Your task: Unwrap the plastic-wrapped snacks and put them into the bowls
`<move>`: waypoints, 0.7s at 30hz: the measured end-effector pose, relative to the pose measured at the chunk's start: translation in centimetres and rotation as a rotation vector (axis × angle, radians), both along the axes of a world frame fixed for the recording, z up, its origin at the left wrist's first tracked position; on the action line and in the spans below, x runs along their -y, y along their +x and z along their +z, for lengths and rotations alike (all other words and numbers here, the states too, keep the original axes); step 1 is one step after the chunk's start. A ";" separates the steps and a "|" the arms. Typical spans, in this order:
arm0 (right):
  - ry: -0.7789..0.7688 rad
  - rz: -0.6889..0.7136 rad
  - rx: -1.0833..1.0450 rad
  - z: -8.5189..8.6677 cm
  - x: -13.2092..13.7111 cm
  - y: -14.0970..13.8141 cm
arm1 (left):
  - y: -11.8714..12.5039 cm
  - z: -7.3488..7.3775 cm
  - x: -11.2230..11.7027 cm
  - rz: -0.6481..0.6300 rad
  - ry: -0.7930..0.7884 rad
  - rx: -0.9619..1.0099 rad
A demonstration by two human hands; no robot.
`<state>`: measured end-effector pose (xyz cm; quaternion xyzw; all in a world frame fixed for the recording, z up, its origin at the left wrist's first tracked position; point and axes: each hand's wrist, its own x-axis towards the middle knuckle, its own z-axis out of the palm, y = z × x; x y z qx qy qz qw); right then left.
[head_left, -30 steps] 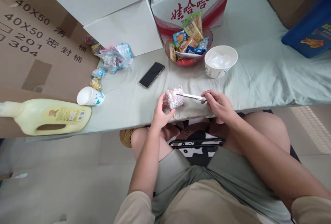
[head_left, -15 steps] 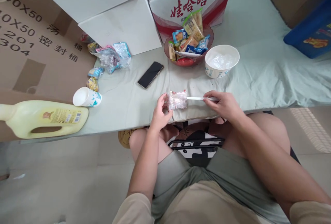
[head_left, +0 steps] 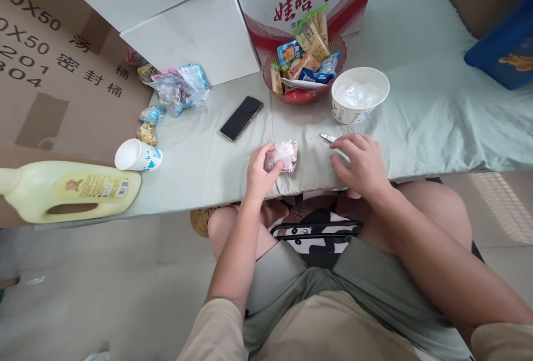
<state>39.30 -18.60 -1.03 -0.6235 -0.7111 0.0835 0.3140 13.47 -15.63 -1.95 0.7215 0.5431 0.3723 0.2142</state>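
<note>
I'd have the left hand (head_left: 259, 176), thumb and fingers closed around the plastic-wrapped packet (head_left: 288, 153) by the desk's (head_left: 200, 164) front edge, press gently, and the half-curled right hand (head_left: 361, 162), its grip on the slim cutter (head_left: 328, 138) unclear to me, avoid the tip.

Soft daylight, stretched wide-angle edges

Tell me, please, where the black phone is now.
In the head view, the phone lies on the cloth, slightly left of centre, beyond the left hand and left of the red bowl.
</note>
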 end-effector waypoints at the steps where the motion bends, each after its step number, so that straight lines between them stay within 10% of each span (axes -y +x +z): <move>1: 0.028 0.040 -0.015 -0.1 0.0 -0.5 | 0.2 0.2 -0.1 0.028 -0.006 0.014; 12: 0.003 0.524 -0.253 -1.1 1.2 -3.5 | 1.6 1.5 2.5 0.185 -0.382 0.930; 21: 0.067 0.239 -0.332 -1.0 -0.1 -1.7 | -0.8 1.2 0.7 0.475 -0.300 1.169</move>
